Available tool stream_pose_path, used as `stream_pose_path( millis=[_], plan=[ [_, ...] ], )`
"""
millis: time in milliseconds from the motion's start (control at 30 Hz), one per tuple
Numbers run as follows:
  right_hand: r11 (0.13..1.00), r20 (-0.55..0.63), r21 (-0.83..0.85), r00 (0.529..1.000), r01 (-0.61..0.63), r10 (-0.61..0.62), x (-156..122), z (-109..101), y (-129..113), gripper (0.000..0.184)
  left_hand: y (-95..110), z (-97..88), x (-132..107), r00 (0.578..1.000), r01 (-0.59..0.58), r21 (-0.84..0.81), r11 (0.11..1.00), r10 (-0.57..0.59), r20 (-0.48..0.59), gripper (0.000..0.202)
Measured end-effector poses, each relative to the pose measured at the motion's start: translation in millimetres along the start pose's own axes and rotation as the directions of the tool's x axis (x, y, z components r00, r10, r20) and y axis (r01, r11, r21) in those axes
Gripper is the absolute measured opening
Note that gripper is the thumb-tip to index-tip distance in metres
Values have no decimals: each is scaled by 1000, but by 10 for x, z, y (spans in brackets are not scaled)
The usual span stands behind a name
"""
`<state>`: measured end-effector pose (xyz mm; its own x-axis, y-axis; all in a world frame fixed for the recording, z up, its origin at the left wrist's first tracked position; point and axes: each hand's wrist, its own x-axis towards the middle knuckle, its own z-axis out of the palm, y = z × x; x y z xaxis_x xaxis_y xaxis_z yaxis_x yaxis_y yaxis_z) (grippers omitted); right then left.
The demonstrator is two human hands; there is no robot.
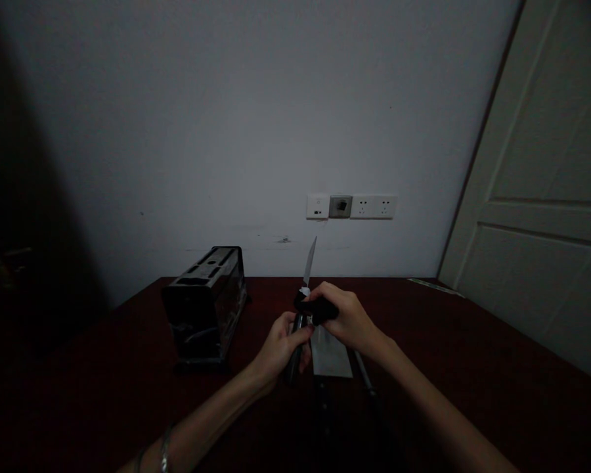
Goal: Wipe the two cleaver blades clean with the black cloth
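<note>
My left hand (282, 345) is closed around the dark handle of a knife (310, 263), whose narrow blade points up and away from me. My right hand (347, 315) pinches a soft-looking black piece, probably cloth (320, 309), against the knife where the handle meets the blade. A small whitish patch shows at the blade's base. Beneath my hands a cleaver (331, 355) lies on the table, its broad blade partly covered by my right hand and its dark handle toward me. Just right of it lies a long, thin metal tool (365, 374) with a dark handle; its kind is unclear.
On the left of the dark red table (398, 302) stands a black knife block (204, 309) with slots in its top. Behind, the pale wall carries a row of sockets and switches (352, 207). A panelled white door (536, 217) borders the table's right side. The light is dim.
</note>
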<state>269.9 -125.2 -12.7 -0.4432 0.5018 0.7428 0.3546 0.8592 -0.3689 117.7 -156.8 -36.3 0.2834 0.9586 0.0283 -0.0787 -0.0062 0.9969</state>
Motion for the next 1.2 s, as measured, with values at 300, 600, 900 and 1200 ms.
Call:
stream_pose_path(
  millis=[300,600,900,1200],
  plan=[
    [999,-121,-27,992,-28,25,11,-49,6,33,-99,54,8,991,-100,4,995,100,-91,41],
    [998,-130,-47,991,-50,43,56,-203,-125,21,-117,2,68,969,-72,297,952,137,-205,25],
    [992,-141,-89,987,-90,77,75,-257,-138,18,-154,-33,63,985,-113,198,974,135,-104,22],
    [993,-69,-95,996,-66,60,59,-241,-93,17,-160,-58,104,974,-182,234,955,207,-89,28]
  ],
)
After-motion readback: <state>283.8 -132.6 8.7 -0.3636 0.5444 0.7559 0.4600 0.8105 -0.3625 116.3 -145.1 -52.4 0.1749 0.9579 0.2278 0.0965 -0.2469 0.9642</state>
